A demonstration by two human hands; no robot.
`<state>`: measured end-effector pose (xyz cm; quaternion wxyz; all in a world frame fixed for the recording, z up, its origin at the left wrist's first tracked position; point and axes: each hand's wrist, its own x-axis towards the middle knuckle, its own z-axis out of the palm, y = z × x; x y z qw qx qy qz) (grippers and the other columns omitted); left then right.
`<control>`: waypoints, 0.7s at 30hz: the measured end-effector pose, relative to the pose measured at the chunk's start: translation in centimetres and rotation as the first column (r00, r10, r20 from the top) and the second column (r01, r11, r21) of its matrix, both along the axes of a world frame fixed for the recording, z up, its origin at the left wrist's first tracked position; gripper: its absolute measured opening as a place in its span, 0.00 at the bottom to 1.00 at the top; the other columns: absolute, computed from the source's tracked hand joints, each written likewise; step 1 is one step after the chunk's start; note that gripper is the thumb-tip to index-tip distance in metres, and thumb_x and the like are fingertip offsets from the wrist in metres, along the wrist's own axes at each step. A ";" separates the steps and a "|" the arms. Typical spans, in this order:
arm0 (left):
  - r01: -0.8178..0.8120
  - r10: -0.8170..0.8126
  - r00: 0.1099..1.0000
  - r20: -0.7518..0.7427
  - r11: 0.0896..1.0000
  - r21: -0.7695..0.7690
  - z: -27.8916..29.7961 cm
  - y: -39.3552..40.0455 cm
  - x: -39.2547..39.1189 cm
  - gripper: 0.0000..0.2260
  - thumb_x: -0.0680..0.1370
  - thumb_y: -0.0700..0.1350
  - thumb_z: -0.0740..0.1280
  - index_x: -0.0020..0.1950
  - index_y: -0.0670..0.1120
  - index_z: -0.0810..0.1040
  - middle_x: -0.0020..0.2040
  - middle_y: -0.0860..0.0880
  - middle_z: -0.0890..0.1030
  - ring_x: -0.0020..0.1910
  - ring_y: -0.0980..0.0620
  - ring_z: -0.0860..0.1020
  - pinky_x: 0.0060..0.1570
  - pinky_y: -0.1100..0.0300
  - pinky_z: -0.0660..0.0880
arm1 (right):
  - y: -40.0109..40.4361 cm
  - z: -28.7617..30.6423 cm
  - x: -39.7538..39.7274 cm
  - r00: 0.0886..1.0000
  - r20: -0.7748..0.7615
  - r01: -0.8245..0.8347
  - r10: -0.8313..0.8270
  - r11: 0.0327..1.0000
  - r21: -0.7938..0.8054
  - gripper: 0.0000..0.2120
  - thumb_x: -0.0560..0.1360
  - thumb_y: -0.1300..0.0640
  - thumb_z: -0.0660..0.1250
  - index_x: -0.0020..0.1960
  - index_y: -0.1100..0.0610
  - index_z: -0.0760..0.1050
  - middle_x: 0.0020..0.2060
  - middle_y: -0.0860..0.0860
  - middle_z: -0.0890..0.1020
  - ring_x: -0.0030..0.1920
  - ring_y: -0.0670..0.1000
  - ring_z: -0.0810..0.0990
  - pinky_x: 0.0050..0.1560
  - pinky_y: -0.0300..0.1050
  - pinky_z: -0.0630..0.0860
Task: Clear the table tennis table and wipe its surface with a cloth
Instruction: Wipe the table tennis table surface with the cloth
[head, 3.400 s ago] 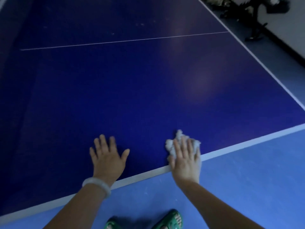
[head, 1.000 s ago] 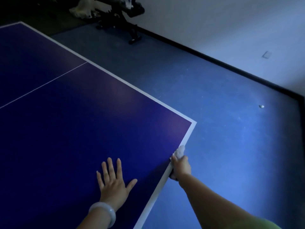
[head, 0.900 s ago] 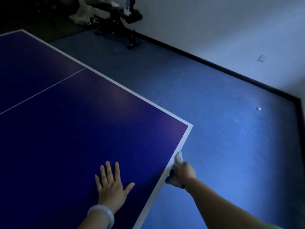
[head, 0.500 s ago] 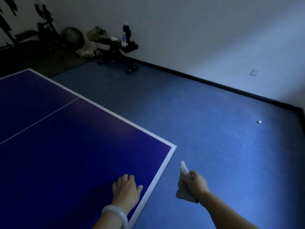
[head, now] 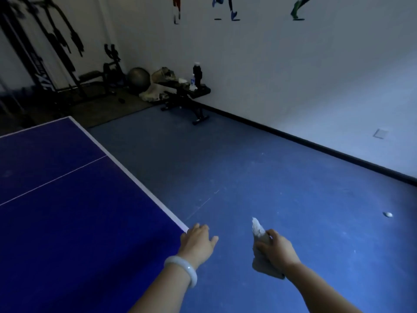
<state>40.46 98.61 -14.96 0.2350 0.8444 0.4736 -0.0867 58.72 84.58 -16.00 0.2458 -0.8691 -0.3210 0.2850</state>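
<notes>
Dark blue fills most of the view — the table tennis table (head: 74, 222) on the left with its white edge line, and the paler blue floor (head: 282, 188) to the right. The left hand (head: 198, 242) rests on the near right corner of the table, fingers loosely curved over the edge and clasping nothing; a pale bangle (head: 181, 268) sits on its wrist. The right hand (head: 278, 250) is off the table, held over the floor just beside that corner, its fingers curled tightly round a whitish cloth (head: 261, 247) — one pointed end sticks up above the fist and a fold hangs below it. The cloth touches neither the table nor the floor.

A small white ball (head: 388, 214) lies on the floor well to the right. Against the far wall stands a black weight bench (head: 187, 96) with a dark bottle (head: 197, 73) and some small items on it. Beside it sit a grey exercise ball (head: 138, 77) and black gym equipment (head: 52, 53) in the corner.
</notes>
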 end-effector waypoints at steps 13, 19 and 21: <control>-0.206 0.206 0.978 0.026 0.979 -0.012 -1.9 17.8 13.9 0.21 0.82 0.56 0.57 0.70 0.47 0.68 0.69 0.47 0.69 0.68 0.46 0.70 0.67 0.53 0.65 | 21.8 2.6 16.3 0.954 0.067 -0.293 0.291 0.956 0.020 0.13 0.75 0.54 0.68 0.58 0.54 0.73 0.45 0.50 0.78 0.45 0.52 0.75 0.43 0.41 0.68; -0.255 0.257 0.964 0.064 0.966 -0.028 -1.5 26.8 19.2 0.18 0.82 0.56 0.58 0.67 0.46 0.70 0.67 0.47 0.72 0.65 0.46 0.72 0.62 0.55 0.67 | 32.0 3.1 21.7 0.912 0.077 -0.402 0.402 0.915 -0.023 0.08 0.75 0.54 0.67 0.52 0.53 0.72 0.46 0.51 0.78 0.46 0.52 0.76 0.44 0.43 0.69; -0.284 0.286 0.956 0.068 0.958 -0.045 -1.7 29.2 19.9 0.18 0.82 0.55 0.58 0.66 0.45 0.70 0.67 0.46 0.71 0.65 0.45 0.72 0.62 0.55 0.67 | 35.3 2.7 22.5 0.885 0.079 -0.456 0.458 0.889 -0.046 0.08 0.75 0.54 0.67 0.53 0.53 0.72 0.46 0.51 0.78 0.47 0.52 0.76 0.45 0.43 0.69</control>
